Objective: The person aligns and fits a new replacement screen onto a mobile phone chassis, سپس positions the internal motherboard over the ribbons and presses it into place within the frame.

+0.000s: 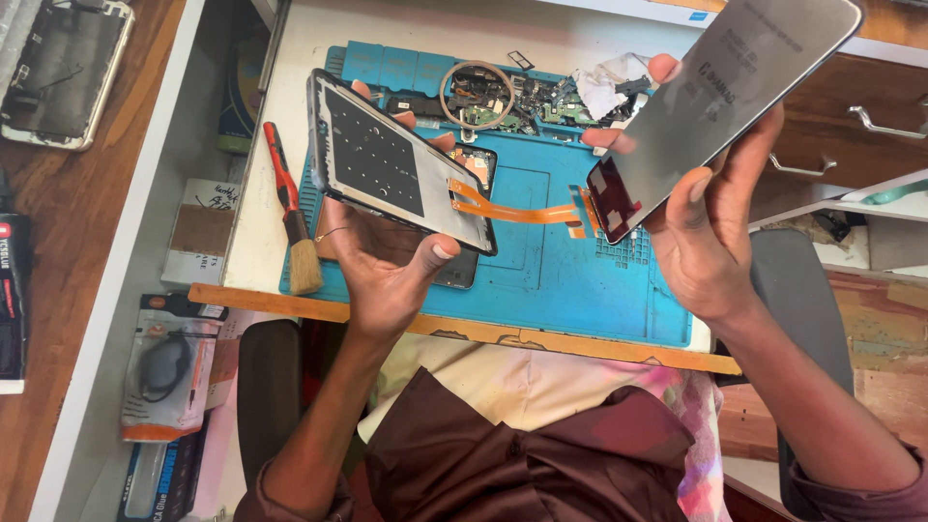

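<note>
Over the blue silicone repair mat (pixel 541 280) on the worktop, the left hand (pixel 387 261) is cradling a grey metal phone frame (pixel 396 169) tilted up, its inner side showing. An orange ribbon cable (pixel 512 211), lying slack, is tethering it to the dark glass screen panel (pixel 715 97), which the right hand (pixel 706 232) is gripping by its edges, lifted aside. No container is showing; loose circuit parts (pixel 503 101) are lying on the mat behind.
</note>
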